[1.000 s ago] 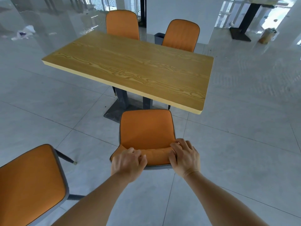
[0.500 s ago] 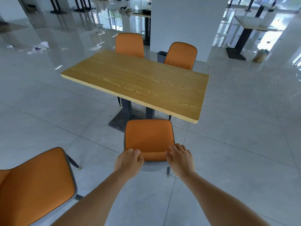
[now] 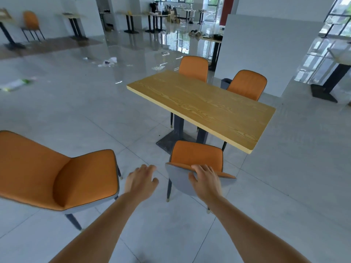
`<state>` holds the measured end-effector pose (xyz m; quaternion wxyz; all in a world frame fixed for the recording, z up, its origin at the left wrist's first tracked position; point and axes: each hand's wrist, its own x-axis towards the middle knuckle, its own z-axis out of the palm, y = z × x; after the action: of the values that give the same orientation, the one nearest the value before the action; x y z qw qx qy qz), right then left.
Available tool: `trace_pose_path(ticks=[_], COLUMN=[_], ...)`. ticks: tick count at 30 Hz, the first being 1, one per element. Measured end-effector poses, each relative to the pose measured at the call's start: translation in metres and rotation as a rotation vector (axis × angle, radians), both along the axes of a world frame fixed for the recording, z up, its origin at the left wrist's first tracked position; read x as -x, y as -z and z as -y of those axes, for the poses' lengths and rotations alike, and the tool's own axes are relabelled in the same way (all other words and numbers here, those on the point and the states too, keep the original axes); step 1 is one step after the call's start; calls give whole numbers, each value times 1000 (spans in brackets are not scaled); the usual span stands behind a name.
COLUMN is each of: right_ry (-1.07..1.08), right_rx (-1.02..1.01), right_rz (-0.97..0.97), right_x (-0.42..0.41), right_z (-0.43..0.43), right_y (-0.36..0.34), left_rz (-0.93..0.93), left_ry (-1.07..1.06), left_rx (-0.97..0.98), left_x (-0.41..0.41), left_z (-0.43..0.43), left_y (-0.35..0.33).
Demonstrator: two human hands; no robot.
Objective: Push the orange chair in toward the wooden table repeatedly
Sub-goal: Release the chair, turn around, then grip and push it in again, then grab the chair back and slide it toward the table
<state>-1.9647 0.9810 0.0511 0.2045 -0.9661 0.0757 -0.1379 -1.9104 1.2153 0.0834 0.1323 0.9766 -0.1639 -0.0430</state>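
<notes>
The right hand [image 3: 206,182] grips the chair [image 3: 197,153] by the top of its back, fingers hooked over the edge. The seat points straight ahead of that hand, its front at the table's [image 3: 201,103] near edge. The left hand [image 3: 141,180] hangs open just left of the back, touching nothing, so the push probably falls to the right hand, forward and slightly right.

The left hand [image 3: 141,180] has let go of the orange chair [image 3: 197,154] and now hangs with fingers spread, apart from the backrest. Only the right hand [image 3: 206,180] beside it holds the top.
</notes>
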Motion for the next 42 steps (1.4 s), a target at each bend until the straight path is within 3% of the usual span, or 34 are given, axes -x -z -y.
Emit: trace_pose_path(ticks=[12, 28, 42], right_ry=[-94, -216, -343], right_rx=[-20, 48, 33], right_rz=[-53, -70, -46], right_x=[30, 70, -23], right_z=[-121, -397, -526], right_y=[-23, -36, -40], left_rz=[65, 113, 177], left_ry=[-148, -215, -317], left_rx=[86, 66, -9], left_x=[59, 119, 56], left_z=[-136, -410, -527], left_y=[-18, -45, -56])
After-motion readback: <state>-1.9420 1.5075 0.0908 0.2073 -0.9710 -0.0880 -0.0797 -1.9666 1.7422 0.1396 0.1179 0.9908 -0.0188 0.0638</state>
